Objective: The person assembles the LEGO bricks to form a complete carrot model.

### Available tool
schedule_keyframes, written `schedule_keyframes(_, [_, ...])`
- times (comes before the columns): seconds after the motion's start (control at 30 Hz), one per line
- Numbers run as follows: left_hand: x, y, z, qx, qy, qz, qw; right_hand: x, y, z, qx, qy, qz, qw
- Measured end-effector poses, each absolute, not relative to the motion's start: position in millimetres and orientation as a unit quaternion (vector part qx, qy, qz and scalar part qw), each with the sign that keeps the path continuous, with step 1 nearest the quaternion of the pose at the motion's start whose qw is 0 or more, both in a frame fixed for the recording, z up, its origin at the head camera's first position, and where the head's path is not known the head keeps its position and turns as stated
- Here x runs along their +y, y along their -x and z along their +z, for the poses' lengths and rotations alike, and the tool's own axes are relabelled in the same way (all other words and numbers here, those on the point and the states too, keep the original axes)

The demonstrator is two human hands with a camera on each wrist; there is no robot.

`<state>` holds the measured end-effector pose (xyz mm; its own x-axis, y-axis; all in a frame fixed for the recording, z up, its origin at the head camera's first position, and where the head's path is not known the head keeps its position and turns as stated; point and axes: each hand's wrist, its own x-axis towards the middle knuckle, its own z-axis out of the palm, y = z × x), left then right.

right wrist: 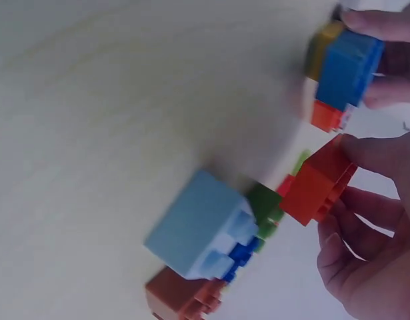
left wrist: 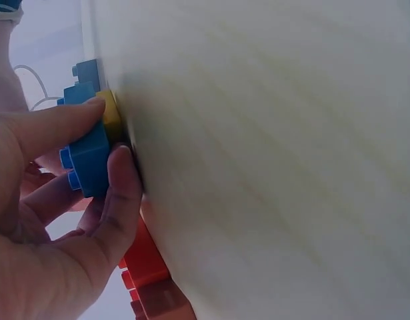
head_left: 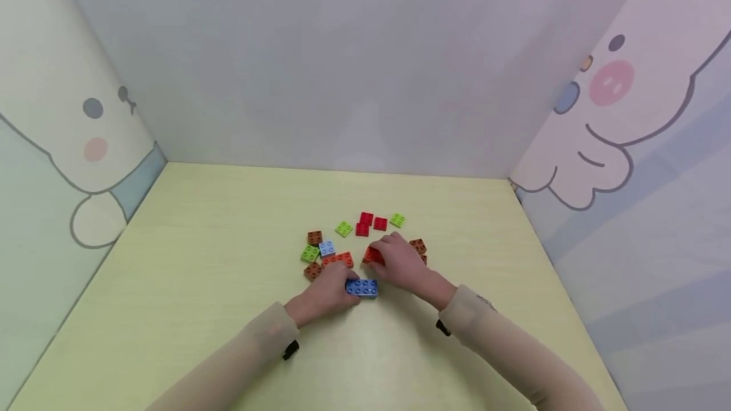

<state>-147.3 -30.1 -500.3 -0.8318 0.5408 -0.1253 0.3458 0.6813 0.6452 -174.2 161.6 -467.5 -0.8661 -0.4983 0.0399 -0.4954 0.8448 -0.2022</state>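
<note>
In the head view my left hand (head_left: 330, 289) grips a long blue building brick (head_left: 362, 288) by its left end, studs up. A yellow brick (left wrist: 110, 117) sits under that blue brick in the left wrist view, low against the tabletop. My right hand (head_left: 401, 263) pinches an orange-red brick (right wrist: 318, 180) between thumb and fingers, just behind and right of the blue one. The two held bricks are apart. Next to the left fingers lies another long orange-red brick (head_left: 341, 259). The right hand partly covers the brown bricks (head_left: 418, 245) beside it.
Behind the hands lie several dark red bricks (head_left: 380, 224) and lime green bricks (head_left: 343, 229). To the left cluster a light blue brick (head_left: 327, 248), a green one (head_left: 310, 253) and brown ones (head_left: 315, 238). Walls (head_left: 337, 81) enclose the pale yellow table (head_left: 228, 221) at the back and sides.
</note>
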Motion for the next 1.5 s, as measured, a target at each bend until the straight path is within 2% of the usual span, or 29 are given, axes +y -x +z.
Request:
schedule_keyframes(0.23, [-30.0, 147.9, -503.1, 0.903, -0.247, 0.316, 0.151, 167.9, 165.4, -456.7, 0.956, 0.246, -0.158, 0.013])
schedule_keyframes(0.7, [-32.0, 147.1, -501.7, 0.907, -0.259, 0.307, 0.129, 168.2, 136.9, -464.1, 0.932, 0.305, -0.193, 0.040])
schedule_keyframes(1.17, [-30.4, 149.6, -504.5, 0.902, -0.275, 0.308, 0.122, 168.1, 135.9, -460.0, 0.927, 0.299, -0.216, 0.072])
schedule_keyframes(1.5, [-30.9, 148.7, -500.1, 0.901, -0.265, 0.316, 0.133, 171.9, 145.8, -471.7, 0.915, 0.267, -0.285, 0.098])
